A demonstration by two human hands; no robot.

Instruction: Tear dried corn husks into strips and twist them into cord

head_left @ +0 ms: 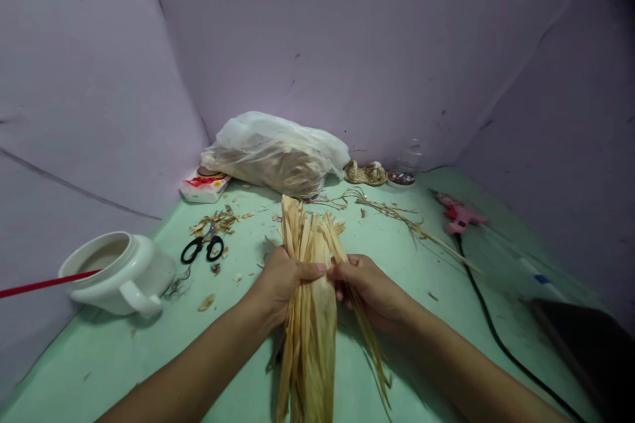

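Observation:
A thick bundle of dried, straw-coloured husk strips (310,344) hangs down toward me from my left hand (280,281). That hand is closed round the bundle near its upper end, thumb across the front. Close beside it, my right hand (367,287) pinches a thinner bunch of husk strips (364,337), whose lower ends trail off to the right. The two thumbs nearly meet at the bundle's right edge. Cut, uneven tips of the husks stick up above both hands.
Black-handled scissors (202,248) lie among husk scraps on the green table (238,357). A white pot (143,271) stands left. Behind are a plastic bag (278,152), a woven piece (366,173) and a bead dish (401,178). At right are dry stems (397,213) and a pink glue gun (461,213).

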